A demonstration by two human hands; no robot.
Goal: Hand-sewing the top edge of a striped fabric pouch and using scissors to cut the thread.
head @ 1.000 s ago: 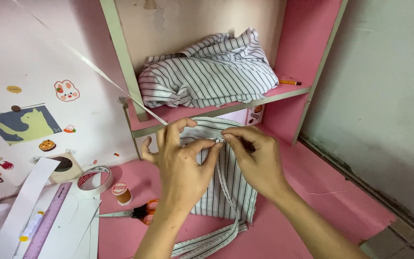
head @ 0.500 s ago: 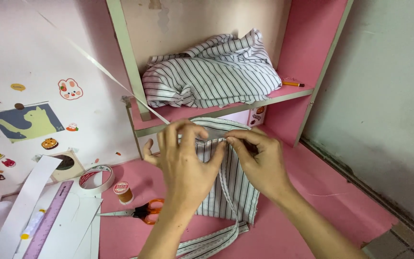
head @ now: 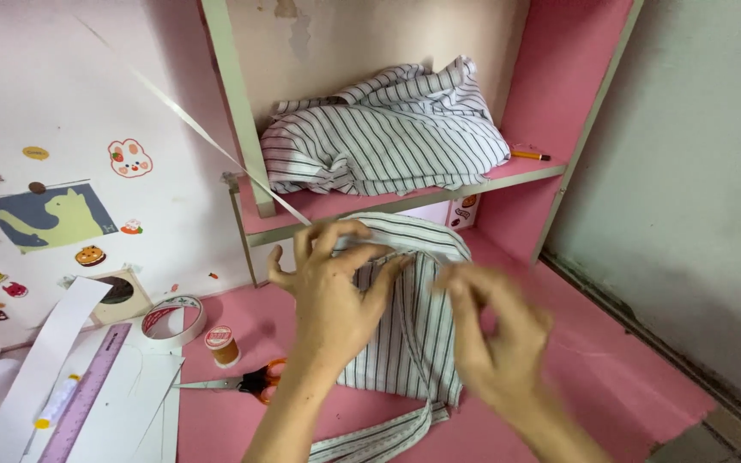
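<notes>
I judge I'm mid-fold: my left hand [head: 332, 296] pinches the striped cloth [head: 409, 326] at frame centre, my blurred right hand [head: 495, 339] hangs spread beside it, so next comes a re-pinch of the top edge.

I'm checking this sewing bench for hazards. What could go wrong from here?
The scissors lie on the desk beside the left hand, so a forearm might brush the blades. The thread spool stands upright nearby and could get knocked over. The pencil near the shelf edge might roll off.

bare pink table top [head: 611, 377] open on the right, orange-handled scissors [head: 250, 381], small thread spool [head: 222, 345], white tape roll [head: 173, 319] crowding the left, low pink shelf [head: 345, 206] blocking overhead
</notes>
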